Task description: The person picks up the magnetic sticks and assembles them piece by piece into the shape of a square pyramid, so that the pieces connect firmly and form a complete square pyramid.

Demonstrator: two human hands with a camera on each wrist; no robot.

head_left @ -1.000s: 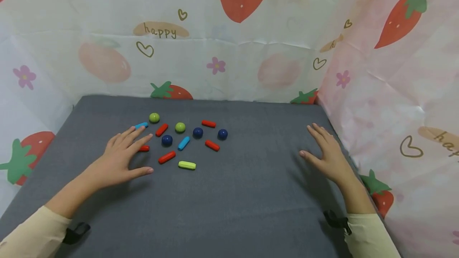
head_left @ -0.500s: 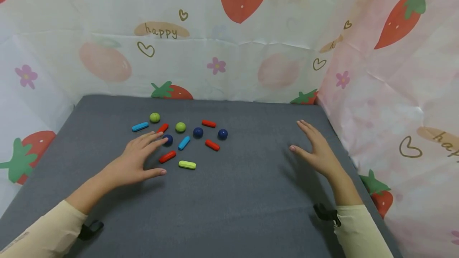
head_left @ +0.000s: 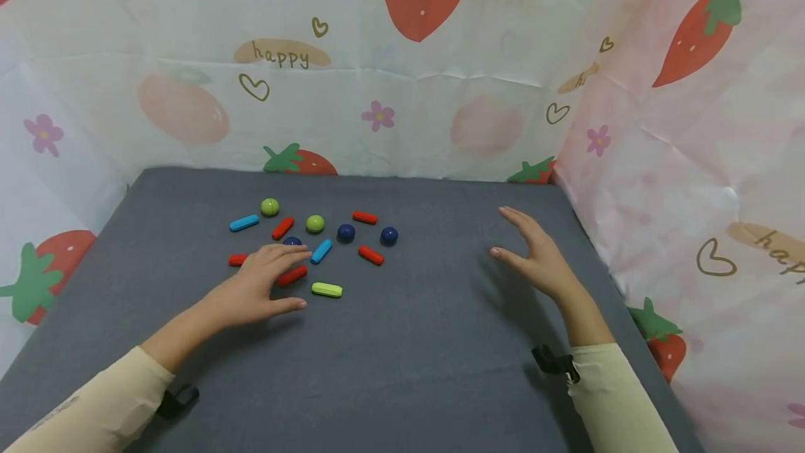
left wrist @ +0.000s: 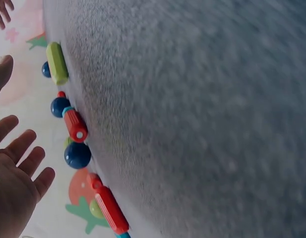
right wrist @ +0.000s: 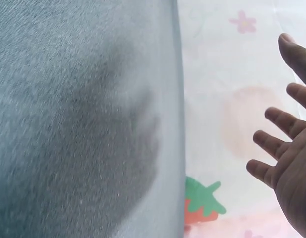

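Note:
In the head view my left hand [head_left: 251, 292] hovers over the near left of a group of beads, fingers spread and holding nothing. Its fingertips overlap a dark blue round bead [head_left: 292, 240] and reach beside a red long bead [head_left: 293, 275]. A yellow-green long bead [head_left: 327, 290] lies just right of the thumb. The left wrist view shows the palm apart from the beads, and a hole in the end of one ridged red bead [left wrist: 76, 125]. Far to the right, my right hand [head_left: 541, 264] is held above the cloth with thumb and fingers apart, nothing in it.
Farther back lie two green round beads [head_left: 315, 224], light blue long beads [head_left: 244, 223], more red long beads [head_left: 371, 255] and dark blue round ones [head_left: 389, 235]. A grey cloth [head_left: 428, 341] covers the table. Strawberry-printed curtains [head_left: 390, 68] stand behind and at both sides.
My left hand has moved right and slightly nearer, uncovering the left blue and red long beads. The right hand has drifted left, toward the middle. The beads lie as before.

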